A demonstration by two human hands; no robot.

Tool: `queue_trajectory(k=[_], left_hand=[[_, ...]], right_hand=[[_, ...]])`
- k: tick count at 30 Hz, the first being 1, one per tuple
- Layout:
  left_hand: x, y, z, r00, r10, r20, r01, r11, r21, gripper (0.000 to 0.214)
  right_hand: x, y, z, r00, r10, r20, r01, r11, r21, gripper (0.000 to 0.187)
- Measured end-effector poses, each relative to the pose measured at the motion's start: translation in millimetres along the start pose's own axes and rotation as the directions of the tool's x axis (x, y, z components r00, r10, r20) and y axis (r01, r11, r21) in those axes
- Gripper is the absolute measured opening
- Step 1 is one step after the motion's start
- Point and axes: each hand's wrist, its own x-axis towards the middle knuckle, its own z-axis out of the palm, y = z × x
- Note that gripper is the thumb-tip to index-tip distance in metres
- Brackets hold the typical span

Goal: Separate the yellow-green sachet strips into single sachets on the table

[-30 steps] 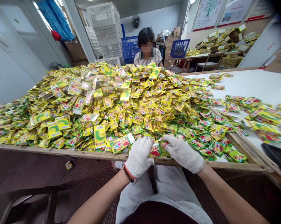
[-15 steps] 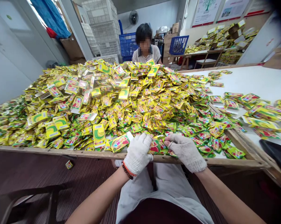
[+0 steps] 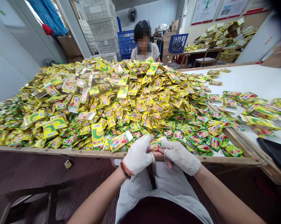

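Observation:
My left hand (image 3: pixel 138 154) and my right hand (image 3: pixel 180 156) both wear white knit gloves and meet at the table's near wooden edge (image 3: pixel 61 152). Between them they pinch a small bundle of yellow and green candy packets (image 3: pixel 154 145), fingers closed around it. Just beyond lies a huge heap of the same yellow packets (image 3: pixel 121 96), with greener ones (image 3: pixel 201 137) spread to the right. Flat yellow cartons (image 3: pixel 97 134) lie in the heap left of my hands.
A person in a striped shirt (image 3: pixel 144 46) sits at the table's far side. White and blue crates (image 3: pixel 107 34) stack behind. A white table (image 3: pixel 252 82) at right carries more packets. One packet (image 3: pixel 68 164) lies on the floor. A dark chair (image 3: pixel 26 199) stands lower left.
My hands have drawn together and back toward the table edge, gathering the packets into one bundle held by both. The camera has tipped slightly, shifting the heap down.

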Motion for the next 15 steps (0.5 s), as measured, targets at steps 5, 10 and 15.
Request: queue_trajectory(k=[5, 10, 15], left_hand=[[6.0, -15.2, -11.4, 0.978, -0.076, 0.194, 0.139, 0.932, -0.335, 0.033], [13.8, -16.8, -10.3, 0.984, -0.047, 0.169, 0.117, 0.893, -0.434, 0.035], [33.8, -39.3, -27.0, 0.983, -0.156, -0.096, 0.149, 0.985, -0.082, 0.021]], right_hand=[[3.2, 7.7, -0.2, 0.979, -0.075, -0.190, 0.043, 0.985, -0.169, 0.027], [4.9, 21.2, -21.4, 0.926, -0.158, -0.342, 0.089, 0.974, -0.209, 0.021], [4.3, 36.5, -70.3, 0.666, 0.085, -0.741, 0.368, 0.827, 0.426, 0.024]])
